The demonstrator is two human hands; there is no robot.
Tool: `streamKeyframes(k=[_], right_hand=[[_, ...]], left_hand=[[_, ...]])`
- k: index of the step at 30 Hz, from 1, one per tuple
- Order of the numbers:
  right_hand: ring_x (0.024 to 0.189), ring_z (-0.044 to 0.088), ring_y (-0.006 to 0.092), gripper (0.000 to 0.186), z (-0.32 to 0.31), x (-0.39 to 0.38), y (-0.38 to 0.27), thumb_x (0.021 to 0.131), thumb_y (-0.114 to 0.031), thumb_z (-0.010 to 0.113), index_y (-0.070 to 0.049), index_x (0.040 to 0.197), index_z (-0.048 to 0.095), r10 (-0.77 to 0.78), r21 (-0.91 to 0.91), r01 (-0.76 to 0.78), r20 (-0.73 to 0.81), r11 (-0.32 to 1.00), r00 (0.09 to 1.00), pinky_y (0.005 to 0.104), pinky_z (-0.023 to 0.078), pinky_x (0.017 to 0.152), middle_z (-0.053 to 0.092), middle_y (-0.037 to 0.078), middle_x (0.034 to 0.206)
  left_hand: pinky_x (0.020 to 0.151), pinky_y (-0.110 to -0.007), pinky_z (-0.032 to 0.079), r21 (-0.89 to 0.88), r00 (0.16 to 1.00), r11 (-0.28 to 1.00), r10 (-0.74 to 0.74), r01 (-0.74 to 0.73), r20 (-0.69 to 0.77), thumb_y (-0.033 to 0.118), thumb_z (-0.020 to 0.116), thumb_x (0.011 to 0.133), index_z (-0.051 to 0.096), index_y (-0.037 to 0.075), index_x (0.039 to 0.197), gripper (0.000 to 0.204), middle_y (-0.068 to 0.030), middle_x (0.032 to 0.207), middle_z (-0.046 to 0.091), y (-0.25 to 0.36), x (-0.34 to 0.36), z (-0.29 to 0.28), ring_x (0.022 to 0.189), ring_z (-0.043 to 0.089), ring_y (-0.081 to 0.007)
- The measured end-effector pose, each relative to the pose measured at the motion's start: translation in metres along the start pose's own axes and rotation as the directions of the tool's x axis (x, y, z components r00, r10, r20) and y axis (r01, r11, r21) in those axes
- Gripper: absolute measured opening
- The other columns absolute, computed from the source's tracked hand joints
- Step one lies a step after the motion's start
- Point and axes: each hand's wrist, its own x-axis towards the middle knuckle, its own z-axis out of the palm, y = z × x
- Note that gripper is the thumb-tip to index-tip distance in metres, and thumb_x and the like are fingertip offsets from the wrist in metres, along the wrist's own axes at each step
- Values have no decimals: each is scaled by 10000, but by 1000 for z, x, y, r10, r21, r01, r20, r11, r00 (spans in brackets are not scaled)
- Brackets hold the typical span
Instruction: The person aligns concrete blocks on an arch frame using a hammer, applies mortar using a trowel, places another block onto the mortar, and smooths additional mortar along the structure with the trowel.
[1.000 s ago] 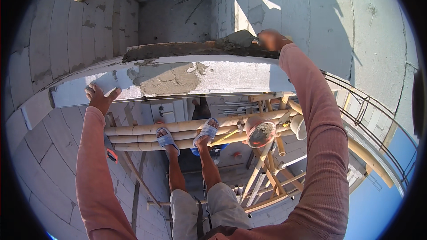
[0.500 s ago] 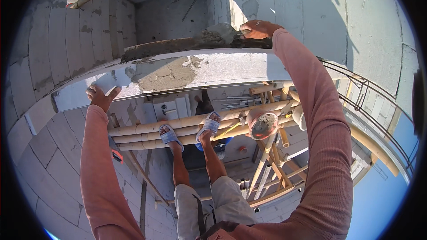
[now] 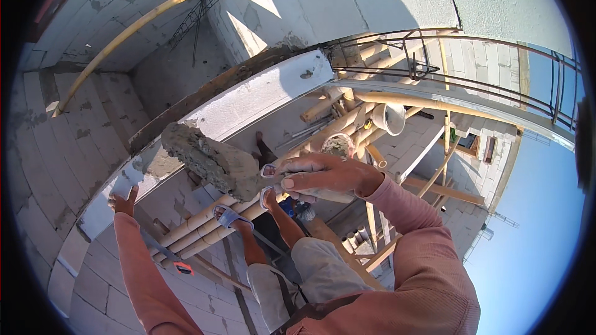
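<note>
My right hand point(image 3: 326, 174) is closed round the handle of a trowel, its grip mostly covered by my fingers. Wet grey mortar covers the trowel blade point(image 3: 239, 170), which points left across the near side of a long white block beam point(image 3: 267, 87). A heap of mortar point(image 3: 180, 142) sits at the blade's far end, over the beam's edge, and a smeared patch lies beside it. Further left, my left hand point(image 3: 126, 200) rests with fingers spread on the beam's left part.
Below, my sandaled feet stand on bamboo poles point(image 3: 198, 226). Right of them hang or stand a mortar bucket point(image 3: 338, 144) and a white bucket point(image 3: 389, 118). A steel rebar cage point(image 3: 416, 65) runs beyond the beam's right end. An orange-handled saw point(image 3: 183, 267) is near my left forearm.
My right hand has come from the beam's far side toward me, now showing a mortar-laden trowel. The view has turned and shifted right. My left hand stays on the beam.
</note>
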Motion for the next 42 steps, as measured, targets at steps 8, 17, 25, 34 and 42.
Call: streamKeyframes(k=[8,17,25,34,42], right_hand=[[612,561,114,322,-113,-49,75,1004,-275,572,29,1098,626,-28,625,153,-206,766,978,244,490,611,631,85,874],[564,540,84,315,-126,-37,120,987,-305,604,7,1018,633,-50,490,270,-416,829,908,226,456,508,613,13,758],[585,555,88,337,-147,-13,116,1002,-348,569,-22,966,642,70,370,147,-512,917,856,247,474,521,569,-4,701],[516,517,105,386,-99,14,88,1017,-384,543,-6,1074,599,35,425,284,-604,860,797,265,460,499,560,13,721],[506,520,102,376,-98,-3,106,1007,-363,565,10,1038,605,30,356,136,-423,925,906,270,455,474,562,23,715]], left_hand=[[1142,-407,312,58,998,997,-41,43,-45,686,757,735,261,-132,1476,1210,-276,1469,436,20,-9,-17,1391,404,-385],[1074,-393,390,-62,990,990,120,-125,-78,554,791,787,404,-97,1410,981,-217,1352,566,28,-24,-15,1273,530,-342],[1074,-384,394,-22,995,998,54,-56,-79,594,790,767,364,-146,1413,1071,-250,1377,533,21,-11,-10,1286,521,-338],[1071,-401,393,26,996,998,58,-57,-69,649,760,762,367,-173,1386,1104,-276,1353,545,22,-17,-12,1284,519,-375],[1086,-403,380,-99,989,984,141,-145,-50,664,761,751,310,-194,1402,1167,-295,1388,507,12,-8,-4,1312,490,-394]])
